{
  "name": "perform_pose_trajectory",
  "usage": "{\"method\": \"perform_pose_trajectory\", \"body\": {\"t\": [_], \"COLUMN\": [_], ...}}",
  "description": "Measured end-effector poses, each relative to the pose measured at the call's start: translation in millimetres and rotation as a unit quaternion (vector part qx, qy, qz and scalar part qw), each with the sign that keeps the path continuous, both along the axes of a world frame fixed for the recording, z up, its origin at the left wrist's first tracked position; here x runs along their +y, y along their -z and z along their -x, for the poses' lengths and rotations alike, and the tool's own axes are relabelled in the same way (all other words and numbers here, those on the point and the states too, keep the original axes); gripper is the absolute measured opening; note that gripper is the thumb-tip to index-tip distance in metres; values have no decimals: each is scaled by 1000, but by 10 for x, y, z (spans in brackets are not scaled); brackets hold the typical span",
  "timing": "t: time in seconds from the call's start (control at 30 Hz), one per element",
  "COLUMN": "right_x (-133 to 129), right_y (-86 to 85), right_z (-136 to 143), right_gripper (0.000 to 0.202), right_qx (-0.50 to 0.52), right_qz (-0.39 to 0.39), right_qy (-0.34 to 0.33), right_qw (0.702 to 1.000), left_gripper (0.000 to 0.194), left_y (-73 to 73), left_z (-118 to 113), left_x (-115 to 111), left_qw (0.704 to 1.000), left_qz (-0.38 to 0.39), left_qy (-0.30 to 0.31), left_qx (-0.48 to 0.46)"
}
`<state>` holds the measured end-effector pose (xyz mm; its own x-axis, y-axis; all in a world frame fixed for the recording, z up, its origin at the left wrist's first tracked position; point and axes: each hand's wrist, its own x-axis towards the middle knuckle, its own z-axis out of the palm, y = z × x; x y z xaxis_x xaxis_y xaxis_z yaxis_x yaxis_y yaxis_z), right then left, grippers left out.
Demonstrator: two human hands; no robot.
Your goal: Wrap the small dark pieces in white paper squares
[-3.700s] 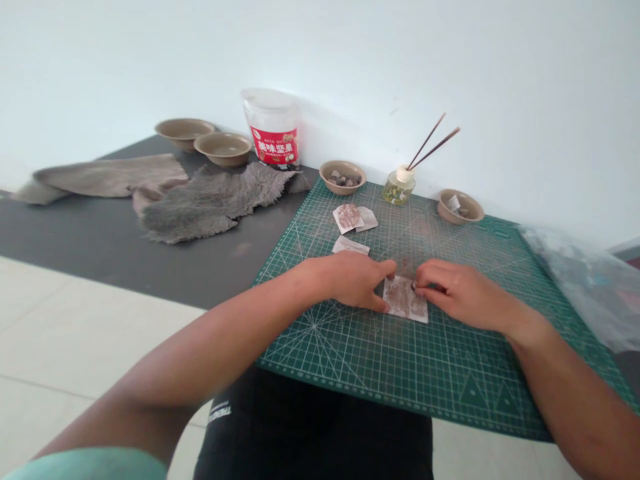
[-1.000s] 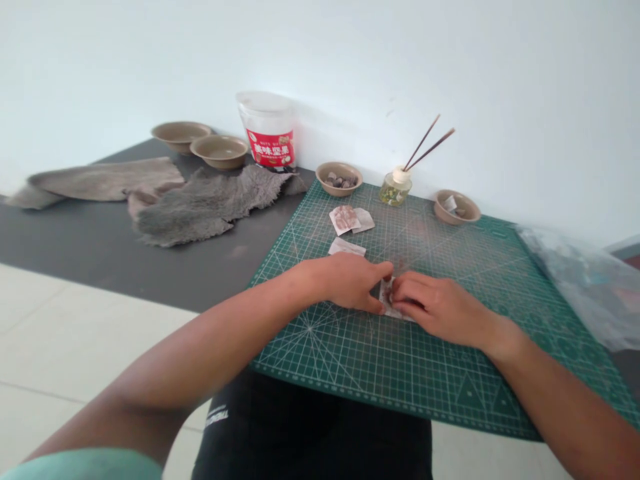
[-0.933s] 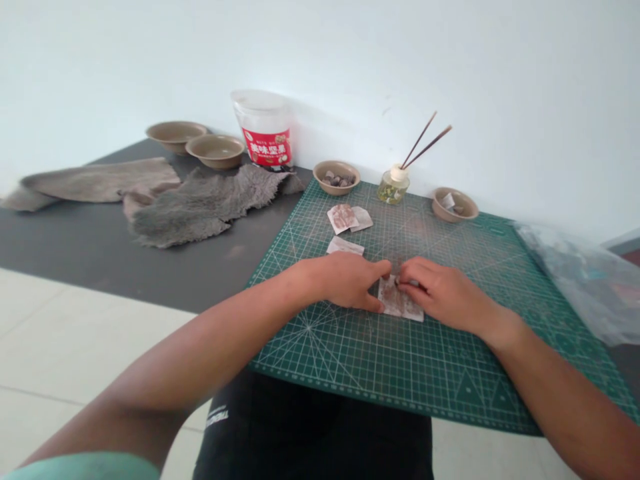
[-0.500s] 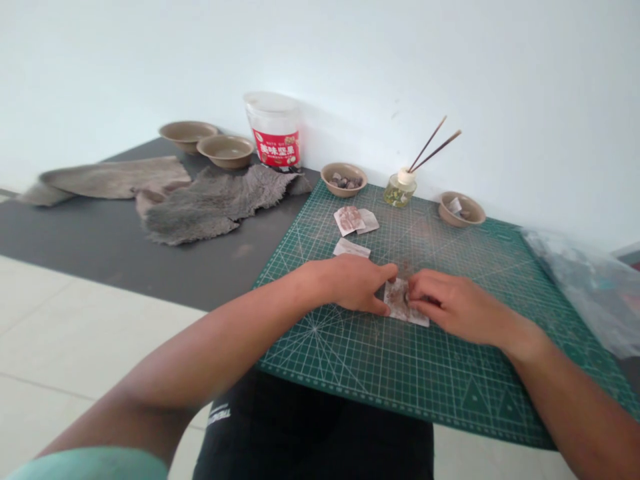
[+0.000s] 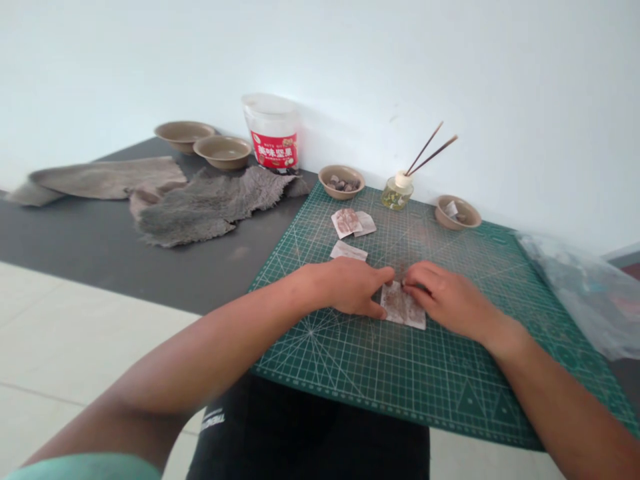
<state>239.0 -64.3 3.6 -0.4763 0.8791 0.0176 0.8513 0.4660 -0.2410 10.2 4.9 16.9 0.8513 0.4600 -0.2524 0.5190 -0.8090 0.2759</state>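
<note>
A small white paper piece [image 5: 404, 312], smeared with brown, lies on the green cutting mat [image 5: 345, 353]. My left hand [image 5: 353, 287] rests at its left edge, thumb and forefinger spread apart, the thumb touching the lower left side. Over the paper's upper part, my right hand [image 5: 437, 293] is closed in a pinch. Whatever sits between its fingertips is too small to name. Just beyond my left hand is another white piece [image 5: 349, 251], partly covered by the hand. Farther back, a brown-stained piece [image 5: 346, 222] overlaps a plainer one [image 5: 366, 223].
Along the wall stand a bowl of small dark lumps [image 5: 341, 195], a reed diffuser [image 5: 397, 193] and a bowl with white scraps [image 5: 457, 223]. Leftward are two bowls [image 5: 223, 160], a red-labelled tub [image 5: 275, 148] and grey hide-like pieces [image 5: 200, 210]. A clear plastic bag [image 5: 580, 287] lies right.
My right hand has moved from the paper's middle toward its upper edge, uncovering more of its right side. My left hand stays at the left edge.
</note>
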Motion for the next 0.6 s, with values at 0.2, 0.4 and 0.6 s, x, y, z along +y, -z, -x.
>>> {"method": "perform_pose_trajectory", "body": {"t": [0.2, 0.4, 0.6], "right_x": [-17, -37, -33], "right_y": [5, -5, 32], "right_z": [52, 23, 29], "right_gripper": [14, 12, 12], "right_qx": [14, -3, 29], "right_qz": [44, 43, 16], "right_qy": [-74, -29, -7], "right_qw": [996, 999, 999], "left_gripper": [52, 53, 52], "left_y": [5, 1, 4], "left_z": [0, 1, 0], "left_x": [-1, -3, -5], "left_qw": [1000, 1000, 1000], "left_qz": [5, 0, -3], "left_qy": [0, -1, -2], "left_qx": [-1, 4, 3]}}
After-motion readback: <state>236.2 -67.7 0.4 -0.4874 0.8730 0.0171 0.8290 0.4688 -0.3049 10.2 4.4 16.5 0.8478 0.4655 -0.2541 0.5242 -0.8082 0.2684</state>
